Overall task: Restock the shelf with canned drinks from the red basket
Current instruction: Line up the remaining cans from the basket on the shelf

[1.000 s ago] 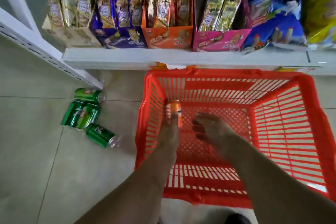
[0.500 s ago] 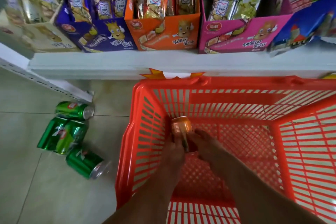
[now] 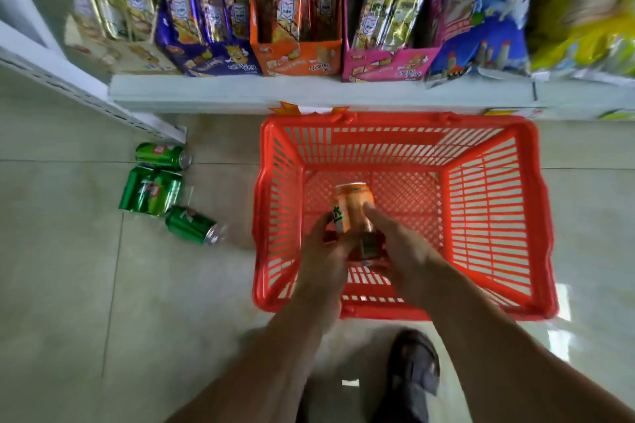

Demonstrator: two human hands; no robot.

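Observation:
An orange drink can [image 3: 354, 204] is tilted above the inside of the red basket [image 3: 498, 216], which stands on the floor in front of the white shelf [image 3: 309, 93]. My left hand [image 3: 323, 254] grips the can from its left side. From the right, my right hand [image 3: 400, 251] holds the same can, with one finger lying along its side. A darker patch between my hands hides the can's lower end. Apart from the can, only the bare mesh bottom of the basket shows.
Several green cans [image 3: 153, 191] lie on the tiled floor left of the basket, near the shelf's foot. Boxes of snack packs [image 3: 295, 55] and bags [image 3: 481, 21] fill the shelf. My shoe [image 3: 414, 367] is on the floor below the basket.
My left hand first reached the can alone, then my right hand closed in on it. The can now sits higher in the basket, held between both hands.

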